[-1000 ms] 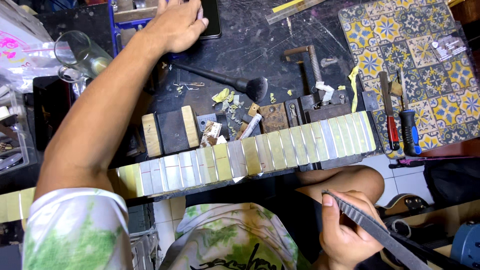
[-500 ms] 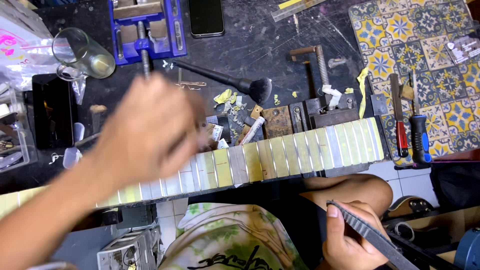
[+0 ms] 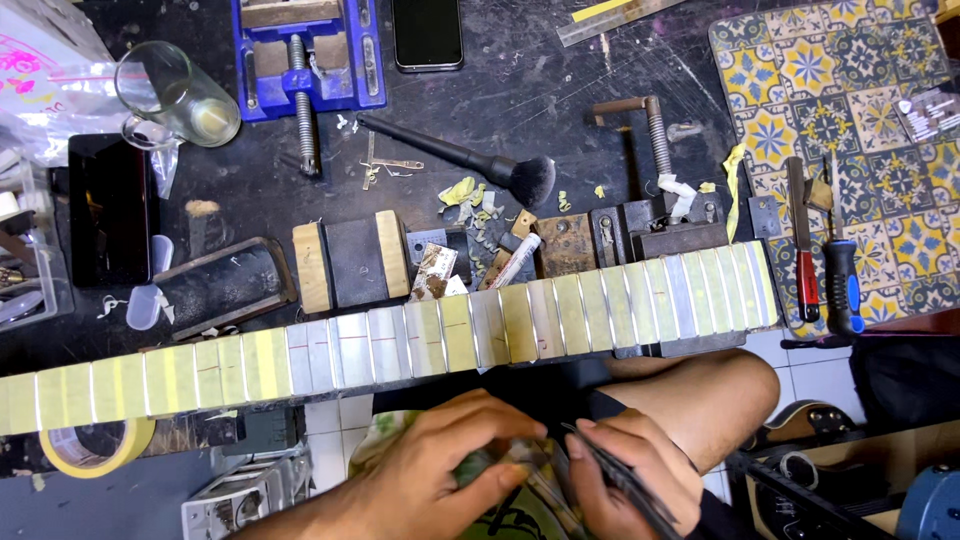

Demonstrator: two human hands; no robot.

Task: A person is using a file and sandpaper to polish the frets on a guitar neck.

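Note:
Both hands are low over my lap, below the bench edge. My right hand [image 3: 630, 475] grips a long flat dark file [image 3: 625, 485] that points down to the right. My left hand [image 3: 450, 470] is curled beside it, its fingertips meeting the right hand's. Between them is something small and blurred; I cannot tell what it is or which hand holds it. Just above the hands, a long guitar fretboard [image 3: 450, 340] lies across the bench front, with yellow and pale masking tape between its metal frets.
Behind the fretboard lie a sanding block [image 3: 350, 262], a black brush [image 3: 460, 160], a blue vise [image 3: 300, 50], a phone [image 3: 427, 30], a tipped glass [image 3: 180, 95] and a clamp [image 3: 650, 120]. Screwdrivers [image 3: 840, 290] rest on a patterned tile mat [image 3: 850, 100]. A tape roll [image 3: 95, 450] sits bottom left.
My left arm, stretched to the back of the bench a second ago, has drawn back and dropped to my lap beside the right hand. The right hand with the file has shifted slightly left.

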